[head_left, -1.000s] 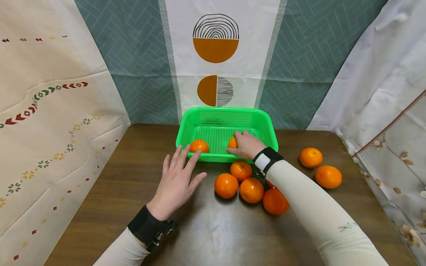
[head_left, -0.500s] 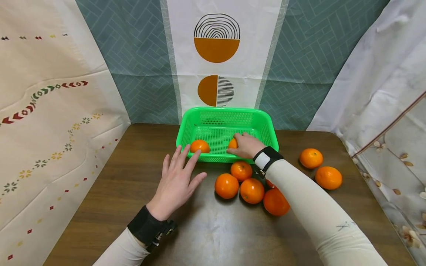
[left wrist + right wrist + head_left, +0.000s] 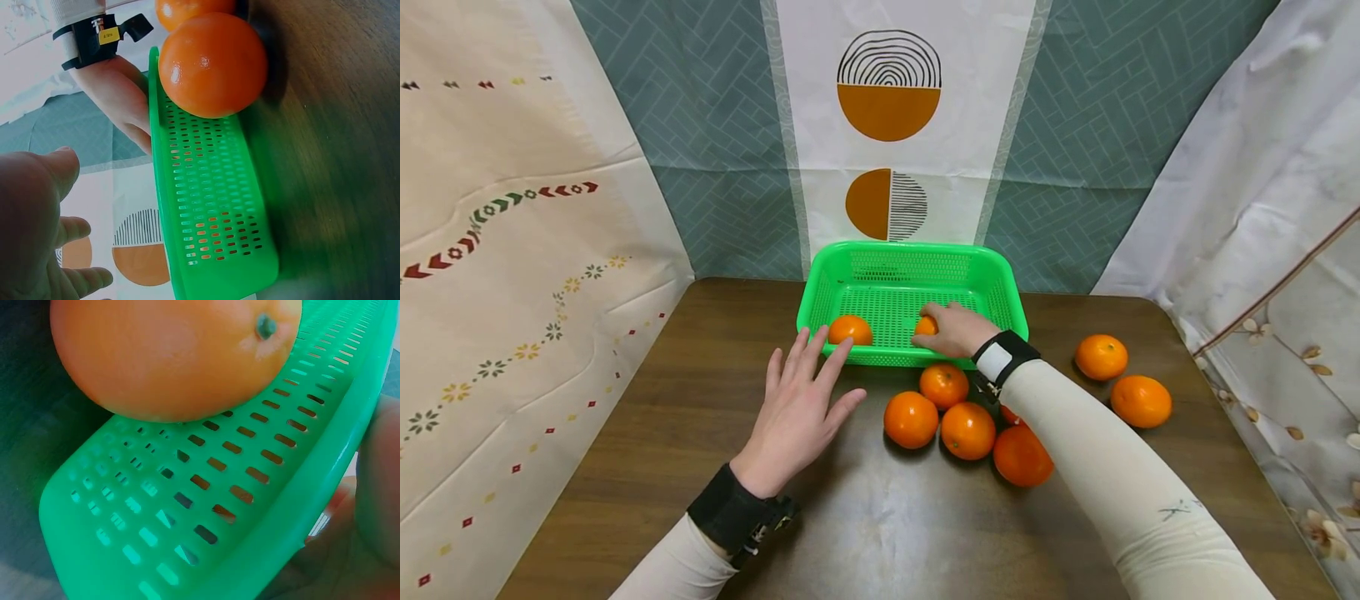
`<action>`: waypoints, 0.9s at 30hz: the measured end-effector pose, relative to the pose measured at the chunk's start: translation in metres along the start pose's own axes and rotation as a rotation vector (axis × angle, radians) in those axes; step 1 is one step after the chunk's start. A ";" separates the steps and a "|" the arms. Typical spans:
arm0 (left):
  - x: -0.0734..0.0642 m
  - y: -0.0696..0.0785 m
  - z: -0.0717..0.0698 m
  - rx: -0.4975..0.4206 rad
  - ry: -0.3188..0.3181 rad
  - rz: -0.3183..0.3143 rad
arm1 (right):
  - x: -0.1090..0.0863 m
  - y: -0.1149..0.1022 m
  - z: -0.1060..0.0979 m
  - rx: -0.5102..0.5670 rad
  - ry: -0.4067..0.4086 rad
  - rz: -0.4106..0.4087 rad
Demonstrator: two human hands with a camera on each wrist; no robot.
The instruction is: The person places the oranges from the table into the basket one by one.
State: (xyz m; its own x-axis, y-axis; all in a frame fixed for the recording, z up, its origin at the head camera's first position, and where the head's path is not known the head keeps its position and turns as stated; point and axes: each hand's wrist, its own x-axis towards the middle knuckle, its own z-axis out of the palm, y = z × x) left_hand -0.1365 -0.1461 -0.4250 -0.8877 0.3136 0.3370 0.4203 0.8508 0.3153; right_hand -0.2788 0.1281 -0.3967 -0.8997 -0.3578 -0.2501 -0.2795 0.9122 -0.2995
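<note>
My right hand (image 3: 961,329) reaches over the near rim into the green plastic basket (image 3: 917,248), with thumb and fingers curled round an orange (image 3: 926,326) low inside it; most of that fruit is hidden. A second orange (image 3: 850,331) lies in the basket's near left corner. My left hand (image 3: 797,417) hovers in front of this corner, fingers spread and holding nothing. In the left wrist view, the left thumb and fingertips (image 3: 75,228) stand apart from the basket's wall (image 3: 209,187). The right wrist view has an orange (image 3: 175,356) just outside the perforated wall, the right fingers partly hidden behind it.
Several oranges (image 3: 967,430) cluster on the wooden table (image 3: 880,533) in front of the basket, some partly under the right forearm. Two more oranges (image 3: 1141,401) lie at the right. A patterned cloth (image 3: 887,200) hangs right behind the basket.
The right hand has shifted very slightly to the right and down inside the basket, still round the orange. The left hand and the other oranges stay in place.
</note>
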 end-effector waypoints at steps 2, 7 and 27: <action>0.000 0.000 0.000 0.004 0.001 0.000 | 0.001 0.000 0.000 -0.002 -0.004 0.001; 0.000 -0.001 0.001 0.010 0.000 -0.002 | 0.001 0.001 -0.001 -0.009 -0.020 0.000; 0.000 -0.001 0.001 -0.005 -0.002 -0.007 | -0.003 0.003 -0.003 0.007 -0.116 -0.002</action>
State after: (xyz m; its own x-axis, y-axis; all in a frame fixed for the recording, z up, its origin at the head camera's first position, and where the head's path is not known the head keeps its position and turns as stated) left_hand -0.1373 -0.1467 -0.4257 -0.8910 0.3083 0.3334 0.4149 0.8510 0.3220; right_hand -0.2781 0.1321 -0.3940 -0.8543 -0.3808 -0.3538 -0.2787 0.9101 -0.3066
